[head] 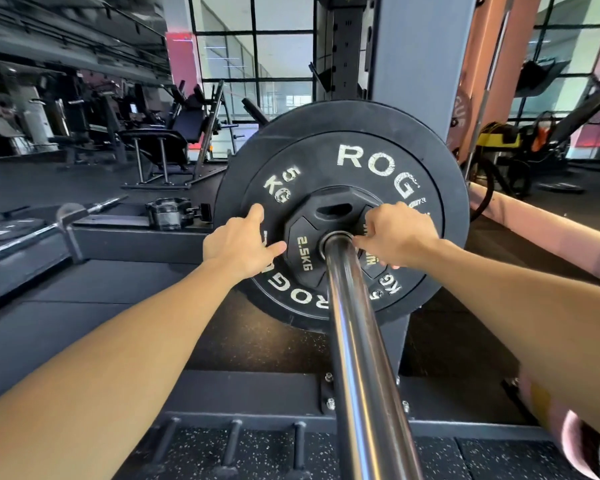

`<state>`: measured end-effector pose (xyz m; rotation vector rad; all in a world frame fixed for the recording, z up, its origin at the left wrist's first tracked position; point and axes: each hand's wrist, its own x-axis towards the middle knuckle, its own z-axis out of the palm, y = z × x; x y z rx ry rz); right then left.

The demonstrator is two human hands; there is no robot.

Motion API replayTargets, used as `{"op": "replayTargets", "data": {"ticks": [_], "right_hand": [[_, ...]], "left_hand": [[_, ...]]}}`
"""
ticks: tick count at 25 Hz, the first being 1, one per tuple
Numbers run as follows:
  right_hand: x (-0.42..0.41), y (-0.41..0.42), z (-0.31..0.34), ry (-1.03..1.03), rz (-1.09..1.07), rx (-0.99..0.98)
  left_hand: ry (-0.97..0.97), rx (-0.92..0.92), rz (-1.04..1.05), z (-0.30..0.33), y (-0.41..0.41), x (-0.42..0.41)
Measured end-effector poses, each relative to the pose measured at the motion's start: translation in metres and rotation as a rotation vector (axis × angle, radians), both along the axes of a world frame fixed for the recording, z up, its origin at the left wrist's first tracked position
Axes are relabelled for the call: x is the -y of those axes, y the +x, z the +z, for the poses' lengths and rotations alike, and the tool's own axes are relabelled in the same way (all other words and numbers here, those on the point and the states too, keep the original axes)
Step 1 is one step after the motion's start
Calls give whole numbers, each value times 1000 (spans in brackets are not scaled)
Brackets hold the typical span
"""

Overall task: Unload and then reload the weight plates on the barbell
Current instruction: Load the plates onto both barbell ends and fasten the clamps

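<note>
A chrome barbell sleeve (361,341) runs away from me into a stack of black plates. Outermost is a small octagonal 2.5 kg plate (305,252), in front of a 5 kg Rogue plate (378,161) and a larger black plate (454,188) behind it. My left hand (243,242) lies spread on the 5 kg plate's face, fingertips at the small plate's left edge. My right hand (397,235) curls over the small plate's right edge, fingers beside the sleeve. Whether it truly grips is unclear.
A black barbell collar (168,213) lies on the grey rack base (136,237) to the left. Another barbell (49,226) lies on the floor further left. A grey upright post (416,64) stands behind the plates. Storage pegs (234,441) stick out near my feet.
</note>
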<state>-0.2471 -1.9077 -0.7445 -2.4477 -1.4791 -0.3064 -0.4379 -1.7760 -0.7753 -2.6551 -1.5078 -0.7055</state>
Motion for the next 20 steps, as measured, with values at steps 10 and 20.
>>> {"op": "replayTargets", "data": {"ticks": [10, 20], "right_hand": [[-114, -135, 61, 272, 626, -266], [-239, -185, 53, -104, 534, -326]], "left_hand": [[-70, 84, 179, 50, -141, -77], [-219, 40, 139, 37, -171, -177]]}}
